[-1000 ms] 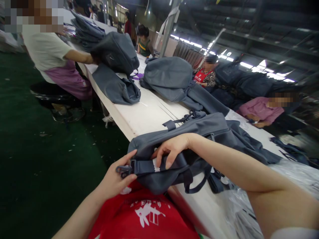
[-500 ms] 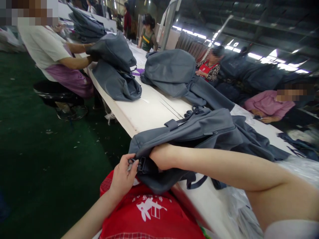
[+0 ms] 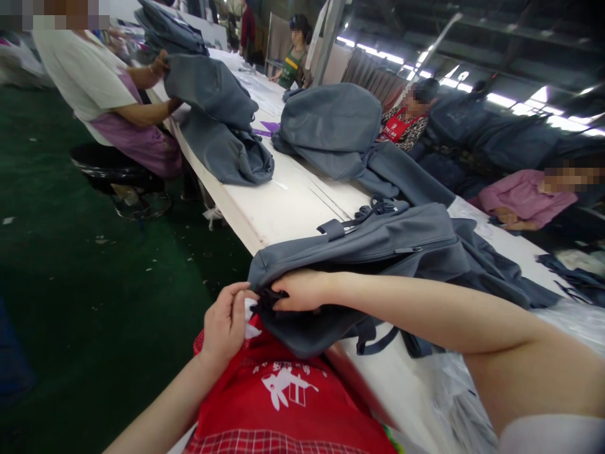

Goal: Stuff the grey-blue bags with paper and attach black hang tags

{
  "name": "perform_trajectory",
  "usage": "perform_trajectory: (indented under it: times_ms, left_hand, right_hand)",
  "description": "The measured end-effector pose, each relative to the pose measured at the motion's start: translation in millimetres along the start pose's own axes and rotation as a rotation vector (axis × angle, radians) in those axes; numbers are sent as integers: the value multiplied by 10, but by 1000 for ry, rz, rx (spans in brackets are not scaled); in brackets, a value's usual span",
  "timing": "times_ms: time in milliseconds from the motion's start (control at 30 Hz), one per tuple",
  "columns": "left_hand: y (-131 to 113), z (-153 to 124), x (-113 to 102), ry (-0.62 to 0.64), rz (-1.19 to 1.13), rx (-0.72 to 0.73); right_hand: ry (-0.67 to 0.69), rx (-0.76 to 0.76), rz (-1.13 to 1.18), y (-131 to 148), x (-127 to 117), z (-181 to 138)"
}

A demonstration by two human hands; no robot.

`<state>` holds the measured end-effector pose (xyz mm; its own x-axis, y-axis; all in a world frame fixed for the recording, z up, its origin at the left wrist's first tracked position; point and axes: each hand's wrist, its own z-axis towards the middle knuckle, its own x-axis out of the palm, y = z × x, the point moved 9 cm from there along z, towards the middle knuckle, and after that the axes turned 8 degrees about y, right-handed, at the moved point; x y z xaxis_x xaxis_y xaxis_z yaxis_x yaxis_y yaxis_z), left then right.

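A dark grey-blue backpack lies on its side at the near edge of the table, its zipped opening gaping towards me. My right hand reaches into that opening, fingers closed around a bunched black strap; a buckle on it is hard to make out now. At the bag's left end, my left hand has bent fingers, the tips pinching the bag's edge beside the strap. Below that hand a small white piece shows against my red apron.
More grey bags are piled farther along the white table. A co-worker in a white top handles a bag at the left, by a black stool. Clear plastic lies at the right; other people sit across.
The black buckle and metal ring at my left fingertips have gone from clear view. My right hand has come slightly outwards and left, onto the black strap. The co-worker's hand has lifted along the bag.
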<state>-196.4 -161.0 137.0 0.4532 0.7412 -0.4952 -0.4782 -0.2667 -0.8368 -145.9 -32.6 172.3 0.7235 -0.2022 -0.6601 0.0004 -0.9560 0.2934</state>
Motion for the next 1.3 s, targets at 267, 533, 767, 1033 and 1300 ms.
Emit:
perform_trajectory:
  times_ms: [267,533,767,1033,1300]
  left_hand:
    - [681,-230,44,141,35,-280]
    - [919,-523,506,163,-502,-491]
    - [692,-506,664,185,-995,-650]
    - [648,-445,640,178,-913,-644]
    - [352,-287,204,13,-107,-368]
  right_hand:
    - [-88,-28,-285,-75,167,117]
    - [-97,-161,-81,-36,144,65]
    - [-118,-230,-59,44,-11,-22]
    - [46,-174,-31,117,-43,-79]
    - [-43,-208,-13,152,-23,-17]
